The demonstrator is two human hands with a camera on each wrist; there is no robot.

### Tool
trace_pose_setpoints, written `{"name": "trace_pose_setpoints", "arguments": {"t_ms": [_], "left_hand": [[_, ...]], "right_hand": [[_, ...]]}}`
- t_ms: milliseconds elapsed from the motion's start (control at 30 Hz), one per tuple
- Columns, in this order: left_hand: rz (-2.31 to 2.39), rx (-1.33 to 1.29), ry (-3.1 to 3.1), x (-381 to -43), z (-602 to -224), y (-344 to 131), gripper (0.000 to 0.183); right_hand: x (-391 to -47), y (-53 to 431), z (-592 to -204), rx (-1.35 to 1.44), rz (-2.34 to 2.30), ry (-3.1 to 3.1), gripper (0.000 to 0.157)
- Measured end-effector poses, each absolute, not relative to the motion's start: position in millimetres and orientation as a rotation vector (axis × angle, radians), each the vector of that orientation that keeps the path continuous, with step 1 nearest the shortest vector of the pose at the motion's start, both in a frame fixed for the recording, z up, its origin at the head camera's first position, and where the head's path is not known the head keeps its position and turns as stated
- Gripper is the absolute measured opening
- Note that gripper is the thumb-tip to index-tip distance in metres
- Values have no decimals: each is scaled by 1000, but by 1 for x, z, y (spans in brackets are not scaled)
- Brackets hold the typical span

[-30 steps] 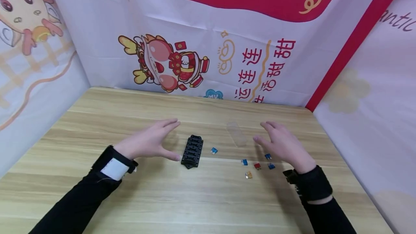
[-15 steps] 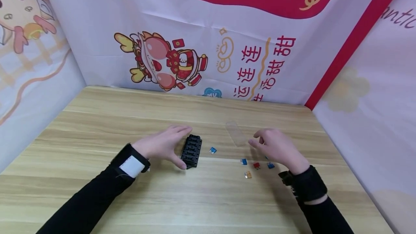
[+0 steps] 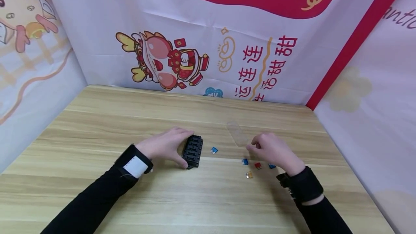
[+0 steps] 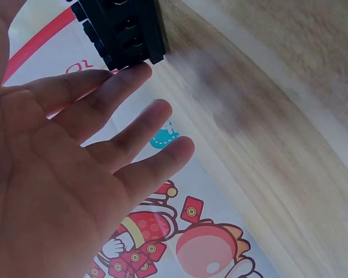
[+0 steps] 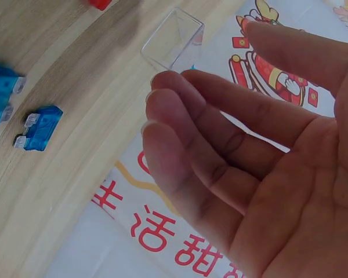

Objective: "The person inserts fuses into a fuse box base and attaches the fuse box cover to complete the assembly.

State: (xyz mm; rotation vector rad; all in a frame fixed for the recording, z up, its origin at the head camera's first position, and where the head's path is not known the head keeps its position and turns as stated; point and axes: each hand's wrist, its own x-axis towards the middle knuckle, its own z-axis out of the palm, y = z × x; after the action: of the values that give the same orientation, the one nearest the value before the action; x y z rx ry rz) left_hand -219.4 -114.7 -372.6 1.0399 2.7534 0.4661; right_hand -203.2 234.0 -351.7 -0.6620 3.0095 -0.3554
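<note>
A black fuse block (image 3: 194, 151) with a row of slots lies on the wooden table. My left hand (image 3: 164, 146) holds it across its length, thumb at the near end, index finger at the far end. In the left wrist view the block (image 4: 127, 29) meets the fingertips; the other fingers spread free. My right hand (image 3: 276, 151) hovers with loosely bent fingers and nothing in them, beside a clear plastic cover (image 3: 236, 133). Around it lie small blade fuses: a blue fuse (image 3: 245, 161), a red fuse (image 3: 258, 165), an orange fuse (image 3: 249, 174) and another blue fuse (image 3: 272, 166).
One more blue fuse (image 3: 214, 150) lies alone between the block and the cover. The wooden table (image 3: 182, 205) ends at a printed cloth backdrop (image 3: 195, 21), with cloth on both sides too.
My left hand has moved right and its thumb and index finger have closed onto the block's ends. My right hand has come lower and slightly left, its fingers bending, and now hides one blue fuse.
</note>
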Motion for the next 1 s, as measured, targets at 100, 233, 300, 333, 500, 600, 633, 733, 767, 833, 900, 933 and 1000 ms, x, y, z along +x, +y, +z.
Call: {"name": "trace_pose_setpoints", "arguments": {"t_ms": [100, 233, 300, 333, 500, 600, 633, 733, 767, 833, 900, 933, 1000], "left_hand": [[452, 1041, 2759, -220, -373, -114, 105], [437, 1049, 2766, -221, -375, -113, 105], [426, 1049, 2771, -221, -375, -112, 106], [420, 1045, 2773, -220, -375, -111, 106], [396, 1029, 2786, -218, -376, -108, 108], [380, 1019, 2795, -217, -377, -108, 110], [378, 1019, 2797, -216, -377, -108, 111], [364, 1019, 2811, -215, -376, -109, 112], [363, 1023, 2813, -215, -376, -110, 111], [373, 1033, 2812, -215, -375, -110, 109], [377, 1040, 2813, -215, -374, -111, 107], [377, 1037, 2812, -215, -374, -111, 106], [384, 1039, 2814, -215, -373, -111, 106]], "right_hand": [[-203, 235, -352, -717, -365, 2966, 14], [-202, 235, -352, -815, -420, 2889, 11], [-202, 236, -354, -851, -429, 2876, 13], [-201, 235, -354, -865, -431, 2872, 14], [-199, 233, -359, -906, -430, 2848, 16], [-198, 231, -361, -915, -432, 2824, 9], [-198, 231, -362, -918, -431, 2816, 7], [-199, 230, -362, -912, -441, 2796, 4], [-200, 229, -362, -904, -443, 2793, 3], [-201, 229, -362, -899, -452, 2791, 3], [-202, 229, -361, -895, -450, 2793, 5], [-202, 229, -360, -903, -446, 2791, 4], [-203, 229, -360, -920, -437, 2786, 5]]}}
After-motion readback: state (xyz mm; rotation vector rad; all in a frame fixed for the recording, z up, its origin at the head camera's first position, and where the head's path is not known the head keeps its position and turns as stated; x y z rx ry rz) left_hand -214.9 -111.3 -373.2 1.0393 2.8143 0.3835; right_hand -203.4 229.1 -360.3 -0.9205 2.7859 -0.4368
